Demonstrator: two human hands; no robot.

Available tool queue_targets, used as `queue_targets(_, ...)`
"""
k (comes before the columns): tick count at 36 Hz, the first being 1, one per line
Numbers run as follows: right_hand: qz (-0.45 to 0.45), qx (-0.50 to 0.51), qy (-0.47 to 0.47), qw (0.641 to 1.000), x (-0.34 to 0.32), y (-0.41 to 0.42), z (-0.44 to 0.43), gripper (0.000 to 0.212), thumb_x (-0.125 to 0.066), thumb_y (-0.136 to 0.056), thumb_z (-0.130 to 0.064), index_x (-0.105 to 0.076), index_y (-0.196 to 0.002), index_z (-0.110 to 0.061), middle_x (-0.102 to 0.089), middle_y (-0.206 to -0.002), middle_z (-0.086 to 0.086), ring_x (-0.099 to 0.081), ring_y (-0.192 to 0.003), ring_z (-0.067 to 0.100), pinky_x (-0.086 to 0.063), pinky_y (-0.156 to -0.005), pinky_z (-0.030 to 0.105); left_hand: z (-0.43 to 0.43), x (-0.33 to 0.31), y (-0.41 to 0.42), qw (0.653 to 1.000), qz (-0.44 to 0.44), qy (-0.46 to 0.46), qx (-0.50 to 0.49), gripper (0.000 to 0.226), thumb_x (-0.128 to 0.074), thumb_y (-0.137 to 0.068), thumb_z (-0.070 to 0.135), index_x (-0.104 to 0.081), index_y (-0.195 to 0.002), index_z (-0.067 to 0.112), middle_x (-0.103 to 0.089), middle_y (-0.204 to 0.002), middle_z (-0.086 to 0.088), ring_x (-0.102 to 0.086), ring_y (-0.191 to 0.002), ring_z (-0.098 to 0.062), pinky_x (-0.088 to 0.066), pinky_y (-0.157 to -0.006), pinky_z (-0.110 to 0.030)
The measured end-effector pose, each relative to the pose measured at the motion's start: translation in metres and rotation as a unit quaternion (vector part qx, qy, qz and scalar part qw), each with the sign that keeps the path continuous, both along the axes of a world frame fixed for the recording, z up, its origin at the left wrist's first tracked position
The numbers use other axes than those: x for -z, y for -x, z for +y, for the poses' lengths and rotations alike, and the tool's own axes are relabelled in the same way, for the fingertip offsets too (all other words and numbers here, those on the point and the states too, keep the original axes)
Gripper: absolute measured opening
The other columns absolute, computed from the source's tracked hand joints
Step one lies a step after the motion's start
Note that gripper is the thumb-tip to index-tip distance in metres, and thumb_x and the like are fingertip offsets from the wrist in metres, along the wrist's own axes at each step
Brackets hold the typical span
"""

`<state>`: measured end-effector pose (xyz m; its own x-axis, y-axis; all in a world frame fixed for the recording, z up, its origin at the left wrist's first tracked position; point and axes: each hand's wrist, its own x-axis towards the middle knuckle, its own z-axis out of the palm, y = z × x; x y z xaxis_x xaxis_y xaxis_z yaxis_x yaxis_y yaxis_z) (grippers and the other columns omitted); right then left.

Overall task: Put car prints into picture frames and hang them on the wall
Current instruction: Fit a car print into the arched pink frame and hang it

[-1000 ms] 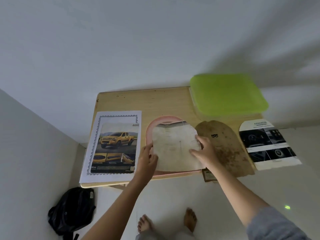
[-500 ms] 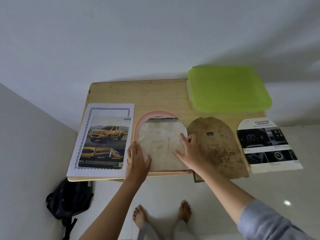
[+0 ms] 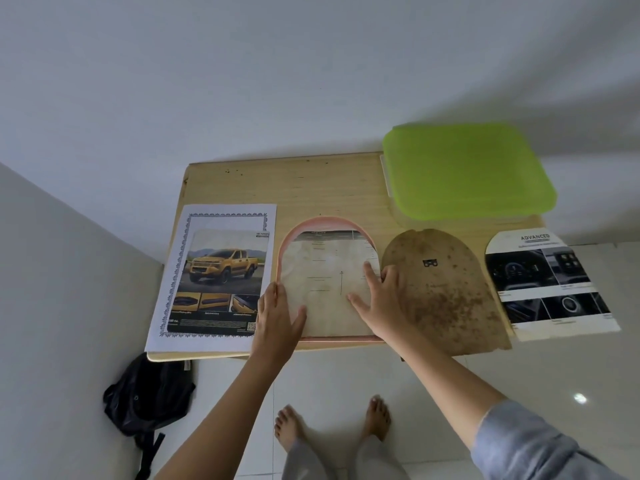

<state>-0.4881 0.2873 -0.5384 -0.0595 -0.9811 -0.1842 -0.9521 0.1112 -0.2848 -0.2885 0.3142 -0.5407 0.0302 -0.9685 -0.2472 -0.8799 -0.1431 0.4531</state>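
Observation:
A pink arched picture frame [image 3: 323, 221] lies face down on the wooden table [image 3: 294, 181]. Inside it lies a pale print [image 3: 322, 289], back side up. My left hand [image 3: 277, 318] rests flat on the frame's lower left edge and the print. My right hand [image 3: 379, 299] presses the print's right side with straight fingers. A stained brown arched backing board [image 3: 446, 292] lies to the right of the frame. Left of the frame lies a yellow pickup print [image 3: 218, 278]. An arch-cut car interior print [image 3: 547, 285] lies at the far right.
A green plastic lid [image 3: 467, 171] covers a box at the table's back right, against the white wall. A black backpack [image 3: 149, 393] sits on the tiled floor under the table's left corner. My bare feet [image 3: 332, 420] stand in front of the table.
The pale print was held lifted over the frame a second ago; it now lies flat inside. Both hands have opened and flattened onto it.

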Motion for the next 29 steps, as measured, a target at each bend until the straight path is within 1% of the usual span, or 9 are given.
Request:
queue_targets(3, 0.025, 0.007, -0.003, 1.0, -0.001, -0.004, -0.001, 0.07, -0.041, -0.086, -0.061, -0.021, -0.143, -0.027, -0.033, -0.118, 0.009, -0.033, -0.107, 0.024, -0.038, -0.079, 0.031, 0.001, 0.001, -0.003, 1.0, -0.005, 0.012, 0.014, 0.067, -0.042, -0.094, 0.043, -0.017, -0.145, 0.006, -0.02, -0.146, -0.008, -0.024, -0.132, -0.024, -0.036, -0.105, -0.041)
queue_targets(8, 0.049, 0.008, 0.007, 0.999, -0.004, -0.007, -0.004, 0.069, -0.041, -0.085, -0.063, -0.024, -0.142, -0.027, -0.035, -0.116, 0.008, -0.034, -0.104, 0.023, -0.039, -0.078, 0.031, 0.002, 0.004, -0.008, 0.999, -0.001, 0.016, 0.031, 0.071, -0.043, -0.094, 0.045, -0.015, -0.145, 0.006, -0.018, -0.148, -0.009, -0.023, -0.134, -0.027, -0.037, -0.105, -0.044)
queue_targets(10, 0.038, 0.011, 0.018, 0.999, -0.006, -0.009, -0.003, 0.068, -0.046, -0.085, -0.059, -0.03, -0.14, -0.024, -0.037, -0.114, 0.009, -0.036, -0.104, 0.025, -0.039, -0.079, 0.033, 0.002, 0.005, -0.009, 0.999, -0.001, 0.016, 0.036, 0.072, -0.042, -0.093, 0.046, -0.014, -0.146, 0.007, -0.015, -0.15, -0.009, -0.019, -0.137, -0.026, -0.035, -0.107, -0.045)
queue_targets(13, -0.023, 0.002, 0.071, 0.997, -0.005, -0.015, 0.004, 0.058, -0.063, -0.079, -0.044, -0.049, -0.128, -0.016, -0.048, -0.109, 0.013, -0.045, -0.101, 0.031, -0.045, -0.078, 0.041, 0.001, 0.007, -0.011, 0.999, 0.005, 0.017, 0.046, 0.075, -0.042, -0.092, 0.05, -0.01, -0.147, 0.01, -0.008, -0.154, -0.008, -0.009, -0.141, -0.027, -0.032, -0.109, -0.047)
queue_targets(15, -0.042, -0.022, 0.099, 0.994, 0.001, -0.019, 0.01, 0.052, -0.069, -0.076, -0.035, -0.055, -0.122, -0.016, -0.053, -0.113, 0.014, -0.05, -0.104, 0.033, -0.048, -0.078, 0.043, 0.0, 0.007, -0.011, 0.999, 0.015, 0.01, 0.051, 0.078, -0.041, -0.09, 0.054, -0.008, -0.148, 0.013, -0.003, -0.155, -0.008, -0.004, -0.143, -0.027, -0.03, -0.109, -0.048)
queue_targets(18, -0.053, -0.066, 0.086, 0.993, 0.006, -0.024, 0.018, 0.047, -0.064, -0.079, -0.034, -0.055, -0.121, -0.017, -0.05, -0.125, 0.014, -0.046, -0.116, 0.034, -0.045, -0.09, 0.046, -0.002, 0.009, -0.011, 0.998, 0.017, -0.002, 0.06, 0.084, -0.041, -0.087, 0.059, -0.003, -0.148, 0.017, 0.003, -0.156, -0.006, 0.002, -0.144, -0.027, -0.028, -0.109, -0.05)
queue_targets(21, -0.038, -0.072, 0.085, 0.993, 0.008, -0.027, 0.021, 0.046, -0.058, -0.083, -0.037, -0.053, -0.124, -0.015, -0.047, -0.131, 0.015, -0.043, -0.122, 0.034, -0.039, -0.099, 0.044, -0.004, 0.01, -0.011, 0.998, 0.016, -0.017, 0.062, 0.088, -0.042, -0.086, 0.061, 0.003, -0.148, 0.019, 0.009, -0.156, -0.004, 0.007, -0.144, -0.025, -0.027, -0.109, -0.05)
queue_targets(26, -0.032, -0.064, 0.066, 0.995, 0.005, -0.032, 0.016, 0.049, -0.055, -0.086, -0.039, -0.048, -0.13, -0.017, -0.041, -0.138, 0.012, -0.035, -0.129, 0.031, -0.033, -0.102, 0.042, -0.007, 0.008, -0.012, 0.998, 0.008, -0.019, 0.067, 0.085, -0.04, -0.088, 0.059, 0.003, -0.148, 0.018, 0.008, -0.156, -0.005, 0.006, -0.144, -0.026, -0.025, -0.11, -0.05)
queue_targets(29, -0.038, -0.064, 0.065, 0.995, 0.007, -0.032, 0.014, 0.05, -0.056, -0.085, -0.04, -0.05, -0.128, -0.016, -0.042, -0.136, 0.012, -0.035, -0.127, 0.032, -0.035, -0.102, 0.045, -0.009, 0.007, -0.012, 0.998, 0.002, -0.02, 0.065, 0.083, -0.041, -0.088, 0.058, 0.001, -0.148, 0.017, 0.005, -0.155, -0.006, 0.003, -0.144, -0.027, -0.027, -0.11, -0.048)
